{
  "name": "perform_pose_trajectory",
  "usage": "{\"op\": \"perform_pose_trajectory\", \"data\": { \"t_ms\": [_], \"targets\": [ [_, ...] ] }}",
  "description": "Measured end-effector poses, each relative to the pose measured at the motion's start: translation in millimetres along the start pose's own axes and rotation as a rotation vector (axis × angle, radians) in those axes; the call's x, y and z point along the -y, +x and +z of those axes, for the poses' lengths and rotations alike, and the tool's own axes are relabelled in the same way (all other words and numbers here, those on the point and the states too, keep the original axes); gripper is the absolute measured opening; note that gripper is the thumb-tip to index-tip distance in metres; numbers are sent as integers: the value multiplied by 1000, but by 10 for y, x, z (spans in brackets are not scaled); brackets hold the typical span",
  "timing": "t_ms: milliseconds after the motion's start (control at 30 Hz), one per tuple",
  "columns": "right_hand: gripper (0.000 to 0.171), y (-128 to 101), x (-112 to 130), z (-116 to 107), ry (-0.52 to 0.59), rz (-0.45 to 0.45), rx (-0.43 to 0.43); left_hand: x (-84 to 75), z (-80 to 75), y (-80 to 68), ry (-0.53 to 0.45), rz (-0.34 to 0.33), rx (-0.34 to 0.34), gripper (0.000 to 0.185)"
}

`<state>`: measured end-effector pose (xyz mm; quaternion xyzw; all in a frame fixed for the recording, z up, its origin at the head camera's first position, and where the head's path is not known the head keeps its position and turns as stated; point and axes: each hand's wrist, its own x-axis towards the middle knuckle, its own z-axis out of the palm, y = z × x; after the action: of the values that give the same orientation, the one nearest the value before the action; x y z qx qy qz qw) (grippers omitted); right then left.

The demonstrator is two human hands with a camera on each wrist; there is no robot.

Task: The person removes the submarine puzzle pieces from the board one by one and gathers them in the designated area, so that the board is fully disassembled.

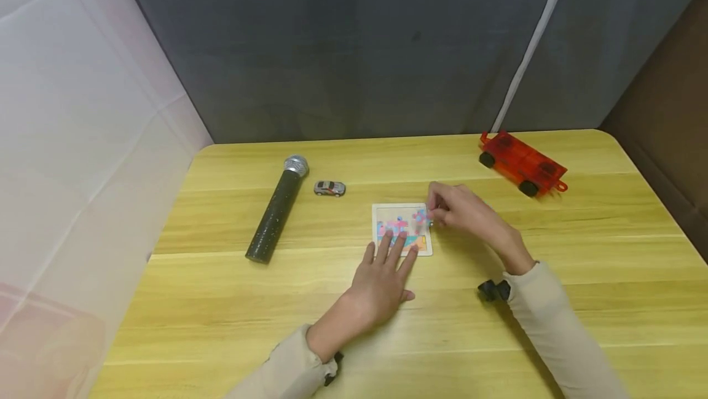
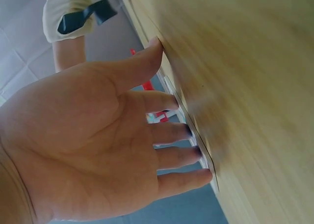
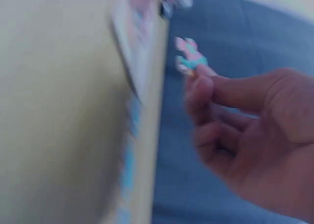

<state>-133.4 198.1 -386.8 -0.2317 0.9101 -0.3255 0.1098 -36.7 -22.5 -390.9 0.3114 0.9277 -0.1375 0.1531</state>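
A small square jigsaw puzzle with a pale frame lies on the table, its lower part filled with coloured picture pieces. The person's left hand has its fingers spread straight, with the tips on the puzzle's near side. In the left wrist view, those fingertips rest along the board's edge. Over the puzzle's right side, the right hand pinches a pink and blue puzzle piece between thumb and forefinger. The right wrist view shows this piece raised above the board, which is blurred there.
A dark speckled microphone with a silver head lies at the left. A small silver toy car stands between it and the puzzle. At the back right is a translucent red toy wagon with black wheels. A grey panel rises behind the table.
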Motion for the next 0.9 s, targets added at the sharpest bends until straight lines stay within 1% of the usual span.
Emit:
{"op": "perform_pose_trajectory", "data": {
  "t_ms": [67, 133, 200, 300, 400, 533, 633, 800, 900],
  "targets": [
    [18, -93, -99, -176, 19, 50, 62, -7, -1, 6, 8, 3, -3, 79],
    [20, -211, -222, -338, 26, 99, 145, -12, 0, 8, 18, 6, -8, 79],
    [21, -321, -347, -463, 38, 160, 220, -14, 4, 5, 26, 7, -11, 79],
    [21, -419, -495, -564, 35, 240, 264, -13, 14, -5, 35, 4, -20, 79],
    [19, -433, -564, -592, 14, 284, 267, -10, 11, -10, 39, 2, -29, 78],
    [19, -390, -549, -567, -5, 298, 271, -4, 3, -16, 29, 2, -28, 76],
    [18, -358, -523, -537, -48, 302, 264, -4, 5, -15, 21, 2, -29, 77],
    [18, -324, -503, -501, -117, 330, 232, -3, 5, -19, 24, 4, -31, 77],
    [20, -306, -609, -450, -135, 335, 196, -2, 9, -16, 27, 6, -30, 77]
  ]
}}
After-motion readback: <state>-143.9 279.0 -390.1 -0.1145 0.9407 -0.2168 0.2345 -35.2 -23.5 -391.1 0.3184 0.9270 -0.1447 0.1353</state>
